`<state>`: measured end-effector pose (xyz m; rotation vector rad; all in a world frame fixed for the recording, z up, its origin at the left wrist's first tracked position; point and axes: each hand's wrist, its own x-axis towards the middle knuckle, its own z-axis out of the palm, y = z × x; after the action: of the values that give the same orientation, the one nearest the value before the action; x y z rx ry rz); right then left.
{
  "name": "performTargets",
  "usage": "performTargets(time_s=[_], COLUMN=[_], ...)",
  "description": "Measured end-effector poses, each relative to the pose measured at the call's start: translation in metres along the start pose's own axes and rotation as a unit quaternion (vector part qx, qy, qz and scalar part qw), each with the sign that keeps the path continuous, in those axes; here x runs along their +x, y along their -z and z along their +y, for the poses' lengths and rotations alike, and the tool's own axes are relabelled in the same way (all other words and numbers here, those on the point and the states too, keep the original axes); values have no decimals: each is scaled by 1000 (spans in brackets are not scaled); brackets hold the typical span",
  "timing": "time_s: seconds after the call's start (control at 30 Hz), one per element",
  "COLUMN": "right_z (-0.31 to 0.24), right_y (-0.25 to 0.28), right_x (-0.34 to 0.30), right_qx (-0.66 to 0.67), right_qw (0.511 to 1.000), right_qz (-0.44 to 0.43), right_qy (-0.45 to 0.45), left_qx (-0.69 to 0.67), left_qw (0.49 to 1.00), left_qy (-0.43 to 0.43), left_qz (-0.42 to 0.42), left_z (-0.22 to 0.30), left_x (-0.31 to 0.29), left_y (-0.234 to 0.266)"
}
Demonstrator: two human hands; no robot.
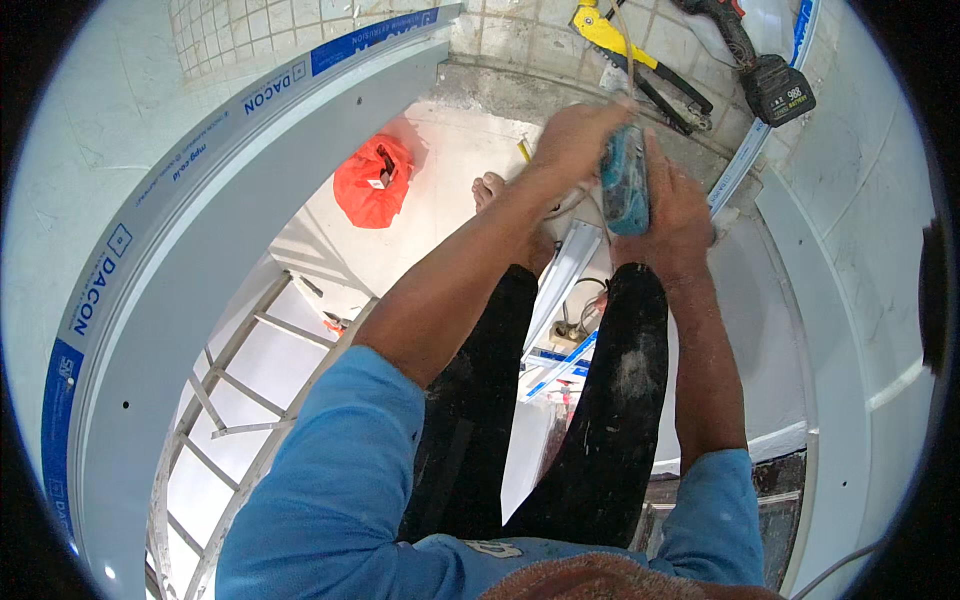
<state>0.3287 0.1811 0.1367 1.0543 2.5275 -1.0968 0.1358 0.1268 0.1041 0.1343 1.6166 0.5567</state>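
Note:
Both my hands are closed around a dusty teal power tool [626, 185], held in front of my knees. My left hand [580, 140] wraps its far end, where the outline is blurred and the working part cannot be made out. Along the body's right side lies my right hand [680, 215], fingers curled round it. Below the tool, a long white profile [565, 275] runs between my legs. Just beyond my hands, on the tiled ledge, are a yellow and black hand tool [640, 55] and a red and black cordless drill [765, 75] with its battery.
An orange-red plastic bag [373, 185] sits on the floor to the left, above a metal ladder [235, 400]. A white curved-looking frame [200, 200] with blue tape borders the left side. Cables and a socket block [568, 333] lie between my legs, near blue-taped strips [560, 370].

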Motion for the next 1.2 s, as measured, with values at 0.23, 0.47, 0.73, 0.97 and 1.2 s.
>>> performTargets(time_s=[0.23, 0.47, 0.73, 0.97, 1.2], right_z=[-72, -78, -78, -79, -77], right_y=[-75, -141, -155, -163, -170], right_x=[67, 97, 101, 99, 93], right_qx=[564, 763, 779, 795, 813], right_qw=[819, 598, 581, 557, 528], right_qz=[-47, -116, -107, -107, -116], right_qy=[-90, -216, -212, -216, -216], left_qx=[-577, -527, -526, -508, -494], left_qw=[813, 844, 845, 855, 862], left_qy=[-78, -71, -67, -52, -59], left_qz=[32, 75, 69, 91, 98], left_z=[-60, -90, -102, -101, -109], left_x=[10, 47, 58, 57, 60], left_y=[75, 112, 118, 117, 118])
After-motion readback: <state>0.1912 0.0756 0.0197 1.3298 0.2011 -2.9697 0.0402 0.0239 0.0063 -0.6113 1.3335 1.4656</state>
